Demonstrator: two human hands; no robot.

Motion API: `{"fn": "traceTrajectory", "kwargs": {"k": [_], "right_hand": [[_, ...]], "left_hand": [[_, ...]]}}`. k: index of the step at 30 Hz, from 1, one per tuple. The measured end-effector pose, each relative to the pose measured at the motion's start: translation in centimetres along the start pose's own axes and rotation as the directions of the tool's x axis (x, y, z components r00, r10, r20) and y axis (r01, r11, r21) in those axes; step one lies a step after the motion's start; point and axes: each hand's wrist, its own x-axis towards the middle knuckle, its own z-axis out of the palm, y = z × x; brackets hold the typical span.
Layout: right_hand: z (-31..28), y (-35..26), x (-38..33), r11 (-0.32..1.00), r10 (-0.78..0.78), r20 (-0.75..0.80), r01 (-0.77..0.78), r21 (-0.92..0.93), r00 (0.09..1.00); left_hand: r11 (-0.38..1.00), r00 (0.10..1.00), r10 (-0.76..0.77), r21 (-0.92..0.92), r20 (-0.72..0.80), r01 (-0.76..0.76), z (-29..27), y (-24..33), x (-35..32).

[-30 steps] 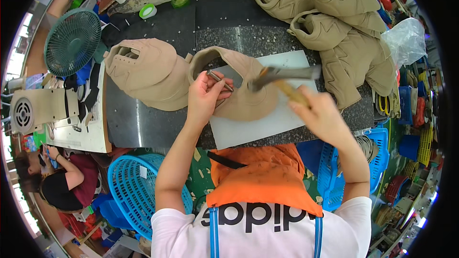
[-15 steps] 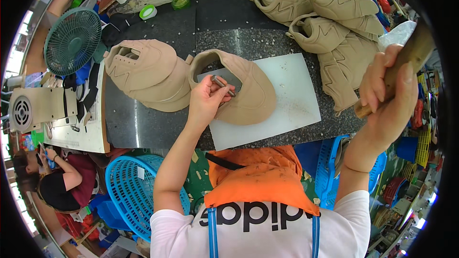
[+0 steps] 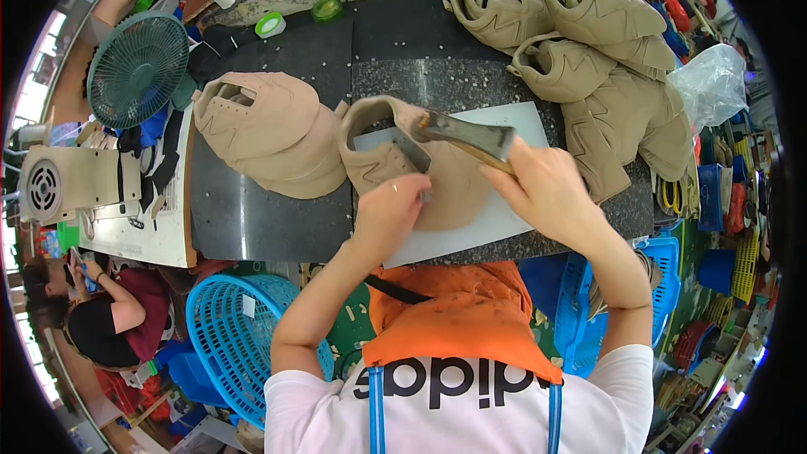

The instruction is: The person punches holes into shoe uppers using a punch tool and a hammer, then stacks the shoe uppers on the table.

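Observation:
A beige shoe upper lies on a white cutting board at the middle of the bench. My left hand is closed over its near side, pinching a short metal punch that shows only in part below the fingers. My right hand grips the handle of a hammer. The hammer's dark head is above the upper's opening, close to my left fingers; whether it touches the punch I cannot tell. Left of my left hand sits a stack of beige uppers.
More beige uppers are heaped at the back right, beside a clear plastic bag. Green tape lies at the back; a green fan stands left. Blue baskets flank me below the bench. Another person sits at far left.
My right hand has swung the hammer down and left, from the far right to over the shoe upper. My left hand has come nearer to me and slightly right, still pinching the punch.

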Motion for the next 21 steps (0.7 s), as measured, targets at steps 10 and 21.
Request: {"fn": "traceTrajectory", "kwargs": {"k": [10,21], "right_hand": [[6.4,2.7,2.8,0.998,-0.052,0.044,0.05,0.042,0.998],[5.8,3.2,2.9,0.999,-0.009,0.05,0.007,0.049,0.999]], "left_hand": [[0.639,0.841,-0.535,-0.689,-0.078,0.342,-3.0,-2.1,4.6],[0.807,0.869,-0.492,-0.35,0.048,0.476,-1.6,-3.1,4.4]]}}
